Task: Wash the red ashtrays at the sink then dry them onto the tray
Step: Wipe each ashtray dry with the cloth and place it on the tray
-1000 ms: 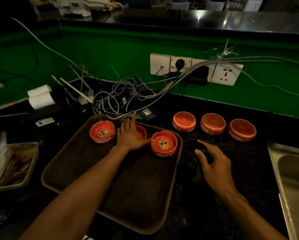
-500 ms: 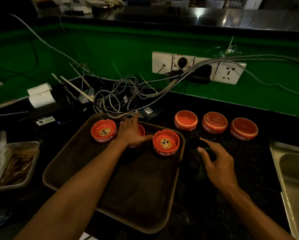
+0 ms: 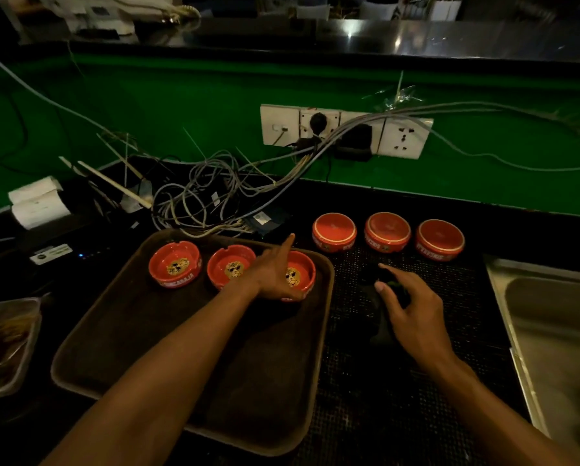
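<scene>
While the left hand (image 3: pixel 275 275) hovered loose and empty over the tray (image 3: pixel 167 334), three red ashtrays (image 3: pixel 175 264) sat upright beneath and beside it; three more (image 3: pixel 387 232) lay upturned beyond the right hand (image 3: pixel 413 314), which gripped a dark cloth (image 3: pixel 381 327).
</scene>
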